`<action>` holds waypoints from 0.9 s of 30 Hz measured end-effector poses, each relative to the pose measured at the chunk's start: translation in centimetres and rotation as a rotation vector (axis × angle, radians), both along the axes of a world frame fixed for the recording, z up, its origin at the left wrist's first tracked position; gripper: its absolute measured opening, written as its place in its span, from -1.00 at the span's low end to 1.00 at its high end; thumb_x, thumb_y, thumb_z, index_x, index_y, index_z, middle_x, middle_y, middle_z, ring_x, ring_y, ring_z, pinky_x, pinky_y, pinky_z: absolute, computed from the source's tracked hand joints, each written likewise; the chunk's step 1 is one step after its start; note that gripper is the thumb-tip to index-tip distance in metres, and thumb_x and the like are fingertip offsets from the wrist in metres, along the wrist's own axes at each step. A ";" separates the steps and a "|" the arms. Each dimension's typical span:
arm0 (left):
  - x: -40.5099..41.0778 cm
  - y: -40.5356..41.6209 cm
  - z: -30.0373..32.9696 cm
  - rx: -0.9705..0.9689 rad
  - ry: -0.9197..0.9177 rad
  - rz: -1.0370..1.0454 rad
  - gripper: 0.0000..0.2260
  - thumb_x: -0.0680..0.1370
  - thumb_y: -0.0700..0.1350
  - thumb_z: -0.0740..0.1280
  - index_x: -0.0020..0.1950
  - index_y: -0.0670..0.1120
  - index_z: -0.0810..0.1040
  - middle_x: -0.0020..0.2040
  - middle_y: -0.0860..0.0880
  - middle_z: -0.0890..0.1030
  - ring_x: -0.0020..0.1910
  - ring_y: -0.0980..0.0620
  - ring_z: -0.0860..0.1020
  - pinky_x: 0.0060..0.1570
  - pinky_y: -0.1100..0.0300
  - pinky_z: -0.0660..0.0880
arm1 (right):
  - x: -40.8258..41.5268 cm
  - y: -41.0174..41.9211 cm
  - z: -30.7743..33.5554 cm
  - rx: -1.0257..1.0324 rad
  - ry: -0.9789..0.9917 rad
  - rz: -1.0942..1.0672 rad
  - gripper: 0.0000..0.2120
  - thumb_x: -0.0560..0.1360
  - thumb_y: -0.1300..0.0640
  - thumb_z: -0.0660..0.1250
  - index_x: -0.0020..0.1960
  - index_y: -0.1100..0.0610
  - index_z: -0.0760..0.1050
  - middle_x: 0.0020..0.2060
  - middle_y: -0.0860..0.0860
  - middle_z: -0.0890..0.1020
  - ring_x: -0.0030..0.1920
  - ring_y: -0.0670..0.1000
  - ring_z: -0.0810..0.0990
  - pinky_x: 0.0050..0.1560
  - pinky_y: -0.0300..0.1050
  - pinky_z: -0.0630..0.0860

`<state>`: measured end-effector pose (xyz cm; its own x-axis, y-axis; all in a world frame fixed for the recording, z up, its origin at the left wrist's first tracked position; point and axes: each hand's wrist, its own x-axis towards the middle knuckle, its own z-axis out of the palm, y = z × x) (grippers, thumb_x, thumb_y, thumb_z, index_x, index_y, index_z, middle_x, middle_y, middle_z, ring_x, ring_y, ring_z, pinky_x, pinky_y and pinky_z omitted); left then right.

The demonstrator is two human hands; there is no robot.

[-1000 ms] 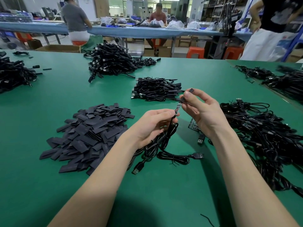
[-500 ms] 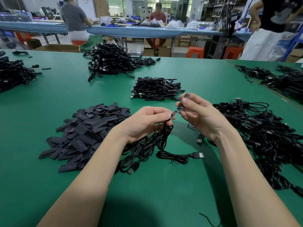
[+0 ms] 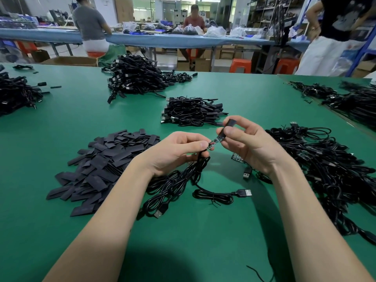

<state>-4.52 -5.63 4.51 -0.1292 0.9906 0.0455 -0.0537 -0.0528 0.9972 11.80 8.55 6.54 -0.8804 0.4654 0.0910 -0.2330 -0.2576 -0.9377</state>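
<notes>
Circuit board [image 3: 214, 141], a narrow populated strip at the end of a thin black USB cable [image 3: 177, 184], held in the air above the green bench [image 3: 203, 241] between the person's two hands. Its long axis runs from lower left to upper right, tilted upward. The cable end points down-left; the free end points up-right into a black heat-shrink sleeve [image 3: 230, 123], which covers only its tip.

Left hand [image 3: 175, 153]: thumb and forefinger pinch the board at its cable end, and the other fingers curl round the coiled cable, which hangs to the bench. Right hand [image 3: 252, 147]: thumb and fingers pinch the sleeve.

The board is judged light, stiff and fragile at its joints, best gripped by the edges near the cable. The sleeve looks soft and thin-walled, likely to flatten if squeezed.

- **Left of the hands:** a heap of loose flat sleeves [image 3: 105, 165].
- **Behind:** a stack of sleeved cables [image 3: 193, 111].
- **Right:** a tangle of cables [image 3: 329, 165].
- **Just before the hands:** a further coiled cable with a USB plug [image 3: 245, 193].
</notes>
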 end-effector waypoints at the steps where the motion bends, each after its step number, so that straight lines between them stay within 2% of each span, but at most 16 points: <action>1: 0.0 0.1 0.1 0.005 0.010 -0.004 -0.89 0.55 -0.13 0.38 0.02 -0.14 0.62 -0.21 0.02 0.63 -0.19 0.15 0.58 -0.13 0.35 0.48 | 0.2 0.2 0.4 0.053 -0.010 0.007 -0.76 0.29 0.14 0.58 -0.05 0.05 0.70 -0.12 0.05 0.73 -0.16 -0.09 0.70 -0.10 -0.27 0.62; 3: 0.1 0.1 0.1 0.011 0.010 -0.013 -0.90 0.56 -0.13 0.36 0.01 -0.14 0.62 -0.21 0.01 0.63 -0.19 0.14 0.57 -0.13 0.35 0.49 | 0.3 0.2 0.6 0.103 -0.004 0.003 -0.76 0.29 0.14 0.60 -0.04 0.03 0.73 -0.12 0.02 0.73 -0.12 -0.10 0.70 -0.07 -0.28 0.61; 8: 0.2 0.3 -0.3 0.014 -0.065 0.021 -0.87 0.55 -0.13 0.38 0.02 -0.16 0.62 -0.22 0.00 0.60 -0.19 0.13 0.56 -0.05 0.26 0.47 | -0.6 -0.9 -0.6 0.006 0.061 -0.118 -0.90 0.34 0.19 0.48 -0.17 0.06 0.74 -0.18 0.00 0.73 -0.17 -0.12 0.68 -0.10 -0.30 0.61; 13: 0.0 0.3 -0.2 -0.001 -0.021 0.011 -0.88 0.54 -0.10 0.40 0.00 -0.13 0.64 -0.21 0.00 0.62 -0.19 0.14 0.58 -0.10 0.33 0.50 | 0.0 -0.1 0.3 0.110 -0.016 -0.104 -0.87 0.30 0.17 0.51 -0.15 0.09 0.75 -0.17 0.04 0.74 -0.22 -0.10 0.69 -0.14 -0.29 0.61; 19: 0.0 0.4 -0.2 -0.010 -0.007 -0.002 -0.83 0.50 -0.10 0.37 0.02 -0.15 0.63 -0.20 -0.01 0.63 -0.19 0.14 0.58 -0.11 0.33 0.50 | 0.9 0.9 1.0 0.164 -0.109 -0.037 -0.80 0.28 0.14 0.54 -0.09 0.08 0.75 -0.09 0.06 0.75 -0.12 -0.07 0.72 -0.14 -0.30 0.61; 23: -0.2 0.3 -0.2 -0.002 -0.002 -0.004 -0.85 0.50 -0.10 0.37 0.01 -0.13 0.64 -0.19 -0.01 0.63 -0.19 0.15 0.58 -0.13 0.35 0.50 | 0.9 0.5 0.9 0.158 -0.096 0.003 -0.83 0.29 0.18 0.52 -0.12 0.07 0.75 -0.11 0.05 0.75 -0.11 -0.08 0.72 -0.14 -0.31 0.61; 27: -0.2 0.3 -0.3 0.020 -0.011 0.024 -0.85 0.49 -0.10 0.37 -0.02 -0.13 0.64 -0.20 0.00 0.61 -0.18 0.15 0.57 -0.08 0.32 0.51 | 0.0 -0.4 0.3 0.143 -0.002 -0.068 -0.85 0.31 0.26 0.49 -0.16 0.09 0.73 -0.14 0.07 0.75 -0.14 -0.06 0.71 -0.07 -0.26 0.62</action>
